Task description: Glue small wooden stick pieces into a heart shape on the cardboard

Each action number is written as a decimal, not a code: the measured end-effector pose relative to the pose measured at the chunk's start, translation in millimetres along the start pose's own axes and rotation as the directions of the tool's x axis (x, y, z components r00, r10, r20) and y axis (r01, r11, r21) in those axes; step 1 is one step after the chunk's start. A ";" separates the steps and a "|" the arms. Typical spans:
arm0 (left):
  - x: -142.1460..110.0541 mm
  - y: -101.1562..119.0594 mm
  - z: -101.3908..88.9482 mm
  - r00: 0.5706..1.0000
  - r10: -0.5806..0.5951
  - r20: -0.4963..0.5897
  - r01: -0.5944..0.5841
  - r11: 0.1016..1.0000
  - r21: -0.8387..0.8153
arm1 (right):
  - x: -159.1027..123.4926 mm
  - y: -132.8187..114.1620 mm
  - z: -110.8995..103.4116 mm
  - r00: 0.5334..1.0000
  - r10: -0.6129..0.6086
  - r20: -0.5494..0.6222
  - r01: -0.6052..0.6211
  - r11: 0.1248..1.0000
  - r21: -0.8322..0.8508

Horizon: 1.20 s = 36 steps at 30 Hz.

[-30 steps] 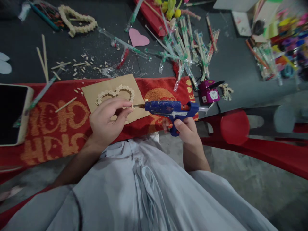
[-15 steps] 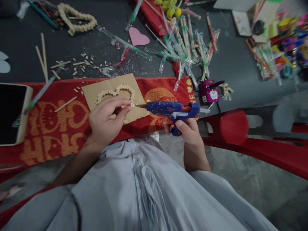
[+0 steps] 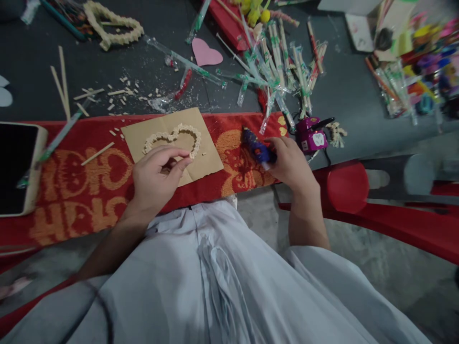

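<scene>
My left hand (image 3: 159, 174) is over the brown cardboard (image 3: 211, 155), closed in a pinch on a small wooden piece (image 3: 191, 155) at the end of the heart outline. That outline (image 3: 195, 134) is built of many short pale wooden bits, and my fingers hide its lower left part. To the right, my right hand (image 3: 292, 160) is wrapped over the rear of a blue hot glue gun (image 3: 256, 145). The gun lies low at the red towel, its nozzle angled up and left; my hand covers its handle.
The red towel (image 3: 82, 177) runs along the table's near edge, with a phone (image 3: 21, 167) at left. A finished wooden heart (image 3: 111, 36), a pink heart (image 3: 207, 52), wrapped stick bundles (image 3: 276, 52) and a purple power socket (image 3: 310, 136) stand beyond. A red stool (image 3: 347, 186) is at right.
My right hand has moved the glue gun right, away from the left fingers, and turned its nozzle up and left. The left hand, still pinching, has shifted the piece slightly left to the outline's end.
</scene>
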State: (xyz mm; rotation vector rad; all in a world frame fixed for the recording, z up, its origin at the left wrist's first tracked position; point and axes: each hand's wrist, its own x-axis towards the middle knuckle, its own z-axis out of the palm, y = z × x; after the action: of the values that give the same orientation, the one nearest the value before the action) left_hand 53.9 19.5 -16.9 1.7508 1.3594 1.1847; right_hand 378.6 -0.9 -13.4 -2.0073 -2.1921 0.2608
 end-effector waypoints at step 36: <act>-3.5 24.2 -8.7 0.964 -0.226 0.142 0.258 0.927 -0.273 | 44.8 -117.6 23.6 0.874 -0.356 -0.331 0.451 0.340 0.825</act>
State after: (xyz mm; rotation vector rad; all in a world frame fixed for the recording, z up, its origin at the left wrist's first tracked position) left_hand 55.6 9.0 6.7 1.3764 1.2272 1.0737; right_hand 255.2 33.1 -9.0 -0.8103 -1.7554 0.9832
